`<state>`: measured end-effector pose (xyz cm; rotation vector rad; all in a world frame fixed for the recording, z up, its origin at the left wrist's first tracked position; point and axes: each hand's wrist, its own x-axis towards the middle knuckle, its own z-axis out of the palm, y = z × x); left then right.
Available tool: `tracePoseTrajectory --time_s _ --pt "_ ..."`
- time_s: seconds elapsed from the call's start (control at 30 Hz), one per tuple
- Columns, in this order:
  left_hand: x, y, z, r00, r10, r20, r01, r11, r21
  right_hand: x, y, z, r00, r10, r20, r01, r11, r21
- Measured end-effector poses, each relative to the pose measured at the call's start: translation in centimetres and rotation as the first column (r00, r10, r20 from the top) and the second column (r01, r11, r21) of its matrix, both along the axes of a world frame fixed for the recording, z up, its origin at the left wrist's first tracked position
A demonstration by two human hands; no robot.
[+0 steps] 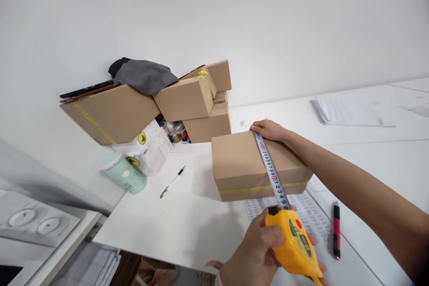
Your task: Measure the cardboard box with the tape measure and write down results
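My left hand is wrapped round a yellow tape measure, its thumb on the near side of the case. The metal blade runs out across the top of a brown cardboard box and past its near edge. At the box's far top edge, my right hand presses the blade's end with fingers closed; the tip itself is hidden. Yellow tape lines the box's front face. Under the box lies a printed sheet, partly covered by it and by my left hand.
A red and black pen lies to the right and a clear pen to the left. Stacked cardboard boxes with a grey cloth stand at the back left. A mint-green cup is near the left edge; papers lie back right.
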<state>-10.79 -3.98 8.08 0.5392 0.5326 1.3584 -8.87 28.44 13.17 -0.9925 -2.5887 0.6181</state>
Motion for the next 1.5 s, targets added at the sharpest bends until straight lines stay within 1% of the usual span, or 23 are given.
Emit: tracePoseTrajectory --time_s 0.17,0.3,0.5,0.57,0.6,0.63,0.7,0.73,0.77,0.8,0.83,0.87,0.9,0.93,1.0,1.07,1.17,1.23,1.3,1.37,1.43,1.47,1.5 --pt "2.0 0.0 -0.1 1.0 0.021 0.02 -0.02 0.999 -0.031 0.0 -0.2 0.2 0.999 0.045 -0.012 -0.046 0.997 -0.058" --pt "2.9 0.2 0.3 1.0 0.014 0.002 -0.014 0.999 -0.051 0.3 -0.3 0.3 0.998 0.057 -0.035 -0.06 0.995 -0.085" --pt "3.7 0.9 0.1 0.999 0.034 -0.038 -0.037 0.997 -0.073 0.3 -0.7 0.2 0.993 0.049 -0.103 -0.062 0.99 -0.126" --pt "3.5 0.6 -0.1 0.995 0.045 -0.095 -0.052 0.996 -0.068 0.4 -0.8 0.3 0.984 0.018 -0.179 -0.043 0.99 -0.135" --pt "3.2 0.2 -0.2 0.987 0.063 -0.146 -0.072 0.996 -0.057 0.6 -0.8 0.4 0.963 -0.021 -0.268 -0.018 0.99 -0.142" --pt "2.8 -0.4 -0.4 0.971 0.1 -0.217 -0.111 0.993 -0.043 1.1 -0.9 0.5 0.92 -0.081 -0.384 0.022 0.988 -0.155" --pt "1.4 -2.0 -0.8 0.884 0.23 -0.408 -0.254 0.967 -0.004 2.8 -1.0 0.6 0.751 -0.243 -0.614 0.139 0.967 -0.213" --pt "0.5 -2.9 -1.0 0.804 0.319 -0.502 -0.354 0.935 0.028 4.0 -1.2 0.4 0.656 -0.326 -0.681 0.204 0.945 -0.256" --pt "-0.5 -3.7 -1.2 0.707 0.407 -0.578 -0.457 0.887 0.066 5.5 -1.6 0.0 0.593 -0.39 -0.704 0.257 0.921 -0.294" --pt "-1.6 -4.4 -1.3 0.612 0.481 -0.628 -0.546 0.831 0.104 7.1 -2.1 -0.6 0.571 -0.438 -0.694 0.295 0.899 -0.324" --pt "-2.7 -4.8 -1.4 0.534 0.537 -0.654 -0.617 0.776 0.134 8.6 -2.8 -1.3 0.584 -0.462 -0.668 0.315 0.887 -0.338" --pt "-3.7 -5.0 -1.6 0.477 0.577 -0.662 -0.669 0.728 0.152 10.1 -3.7 -2.2 0.652 -0.433 -0.623 0.283 0.901 -0.33" --pt "-4.7 -5.0 -1.6 0.449 0.602 -0.66 -0.7 0.696 0.159 11.4 -4.7 -3.2 0.727 -0.391 -0.564 0.245 0.916 -0.319" --pt "-5.5 -4.8 -1.7 0.448 0.613 -0.651 -0.711 0.686 0.156 12.5 -5.8 -4.1 0.775 -0.363 -0.518 0.222 0.922 -0.316" --pt "-6.9 -4.0 -1.6 0.495 0.608 -0.621 -0.694 0.706 0.139 13.9 -7.8 -5.3 0.846 -0.285 -0.452 0.158 0.942 -0.298" --pt "-8.0 -3.1 -1.2 0.543 0.596 -0.592 -0.664 0.736 0.132 14.4 -9.2 -5.3 0.877 -0.216 -0.43 0.108 0.959 -0.26" --pt "-9.9 -1.9 0.6 0.563 0.596 -0.573 -0.63 0.758 0.169 14.3 -9.6 -3.0 0.877 -0.211 -0.431 0.129 0.969 -0.213" --pt "-11.0 -1.2 2.3 0.563 0.608 -0.559 -0.607 0.764 0.219 13.9 -9.0 -0.6 0.874 -0.26 -0.411 0.196 0.962 -0.191" --pt "-11.3 -0.7 4.0 0.551 0.624 -0.554 -0.594 0.76 0.265 13.4 -8.1 1.5 0.884 -0.293 -0.366 0.272 0.956 -0.107" --pt "-10.7 -0.6 5.2 0.514 0.643 -0.568 -0.593 0.745 0.306 12.4 -7.0 2.9 0.903 -0.256 -0.346 0.296 0.953 0.068" --pt "-9.0 -1.1 5.8 0.503 0.636 -0.586 -0.57 0.753 0.328 11.1 -6.2 3.4 0.929 -0.139 -0.344 0.232 0.941 0.245" --pt "-7.9 -1.5 5.8 0.532 0.603 -0.595 -0.534 0.784 0.317 10.4 -5.9 3.4 0.939 -0.078 -0.336 0.186 0.935 0.301" --pt "-6.7 -1.9 5.5 0.59 0.541 -0.6 -0.475 0.833 0.284 9.7 -5.7 3.3 0.946 -0.036 -0.323 0.15 0.931 0.334"
